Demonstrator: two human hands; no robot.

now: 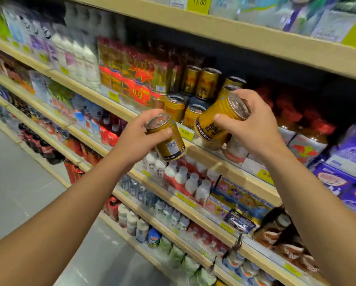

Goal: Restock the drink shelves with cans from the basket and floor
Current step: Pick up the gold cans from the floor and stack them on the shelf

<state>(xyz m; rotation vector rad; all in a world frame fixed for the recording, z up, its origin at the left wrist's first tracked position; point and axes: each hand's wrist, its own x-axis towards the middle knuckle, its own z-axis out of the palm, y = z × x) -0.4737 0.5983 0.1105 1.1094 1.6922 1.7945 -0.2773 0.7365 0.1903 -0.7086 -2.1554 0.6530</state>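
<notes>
Left of frame: grey floor (14,182) and shelf rows of blurred bottles, labels not legible. Left hand (141,137) is raised before the shelving, fingers and thumb curled round a gold can (168,142); that can is tilted, lid toward the camera, clear of the shelf and held in front of the shelf edge (212,159). Behind it, a group of shelved gold cans (195,87) stands upright beside red-and-gold multipacks (131,75). Right hand (249,124) grips a second gold can (220,118) by its top end, thumb on the body and fingers wrapped over the lid rim; this can is tipped steeply, base toward the shelf, just above the shelf edge among the standing cans. Further right: red-capped bottles (300,129) and purple cartons (350,153)
</notes>
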